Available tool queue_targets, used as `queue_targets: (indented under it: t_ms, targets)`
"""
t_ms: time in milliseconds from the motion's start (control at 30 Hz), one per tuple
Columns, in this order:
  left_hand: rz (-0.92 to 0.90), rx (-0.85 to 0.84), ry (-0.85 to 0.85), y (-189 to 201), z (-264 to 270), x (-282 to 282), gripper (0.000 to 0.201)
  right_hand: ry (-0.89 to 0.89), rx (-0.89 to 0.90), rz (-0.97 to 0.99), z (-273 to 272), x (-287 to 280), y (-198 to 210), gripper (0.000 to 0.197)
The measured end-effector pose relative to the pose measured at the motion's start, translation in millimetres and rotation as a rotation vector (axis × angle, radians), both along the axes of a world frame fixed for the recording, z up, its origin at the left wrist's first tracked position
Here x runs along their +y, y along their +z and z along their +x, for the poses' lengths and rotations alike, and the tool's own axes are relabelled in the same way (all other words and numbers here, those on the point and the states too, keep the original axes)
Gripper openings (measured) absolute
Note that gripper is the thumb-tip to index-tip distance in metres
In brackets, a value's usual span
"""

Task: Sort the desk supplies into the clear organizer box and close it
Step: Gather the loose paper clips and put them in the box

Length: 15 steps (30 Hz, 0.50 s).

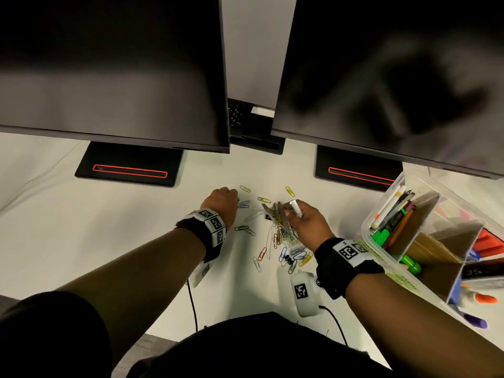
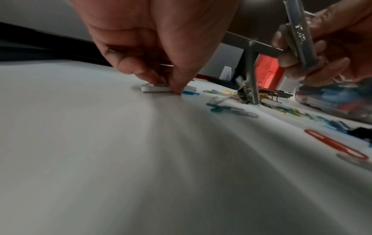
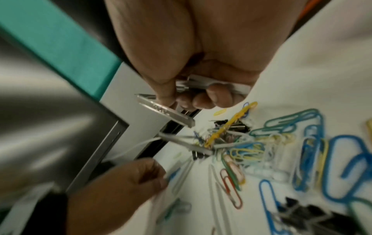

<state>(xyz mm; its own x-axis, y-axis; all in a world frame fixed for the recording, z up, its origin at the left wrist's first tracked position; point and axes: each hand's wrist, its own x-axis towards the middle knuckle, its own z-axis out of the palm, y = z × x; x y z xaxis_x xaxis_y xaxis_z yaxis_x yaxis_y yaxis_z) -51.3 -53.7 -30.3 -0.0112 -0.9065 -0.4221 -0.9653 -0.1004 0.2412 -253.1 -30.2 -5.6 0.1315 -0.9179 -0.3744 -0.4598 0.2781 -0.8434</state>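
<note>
Head view: The left hand (image 1: 222, 199) is lowered to the white table (image 1: 109, 230), fingers curled down onto a pale paper clip (image 1: 243, 205). The right hand (image 1: 305, 218) grips a bundle of silver metal strips (image 1: 274, 210) above a heap of coloured paper clips (image 1: 289, 246). The clear organizer box (image 1: 387, 211) stands open at the right, just beside the right wrist, with markers (image 1: 392, 211) upright in its near compartment. Two dark monitors (image 1: 114, 72) stand behind.

Left wrist view: The thumb and fingertips (image 2: 177, 89) pinch a white clip (image 2: 155, 89) lying flat on the table. A red paper clip (image 2: 334, 146) lies well apart to the right.

Right wrist view: The right hand's fingers (image 3: 217, 98) are curled round the metal strips (image 3: 167, 112). Blue, yellow and green clips (image 3: 310, 143) and black binder clips (image 3: 310, 213) lie scattered on the table.
</note>
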Motion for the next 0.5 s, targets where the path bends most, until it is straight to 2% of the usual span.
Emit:
queue_targets:
  t_ms: [133, 267, 433, 500]
  targets:
    - [-0.051, 0.016, -0.024, 7, -4, -2, 0.025, -0.214, -0.221, 0.176, -7, -5, 8, 0.021]
    - [-0.073, 0.06, -0.022, 21, -15, -3, 0.027, -0.273, -0.401, 0.269, -9, -8, 13, 0.014]
    - [0.025, 0.17, -0.022, 23, -25, -5, 0.044, -0.385, -0.455, 0.3, -10, -4, 11, 0.02]
    - [0.067, 0.194, -0.017, 18, -28, -5, 0.042, -0.433, -0.482, 0.311, -14, -2, 7, 0.021]
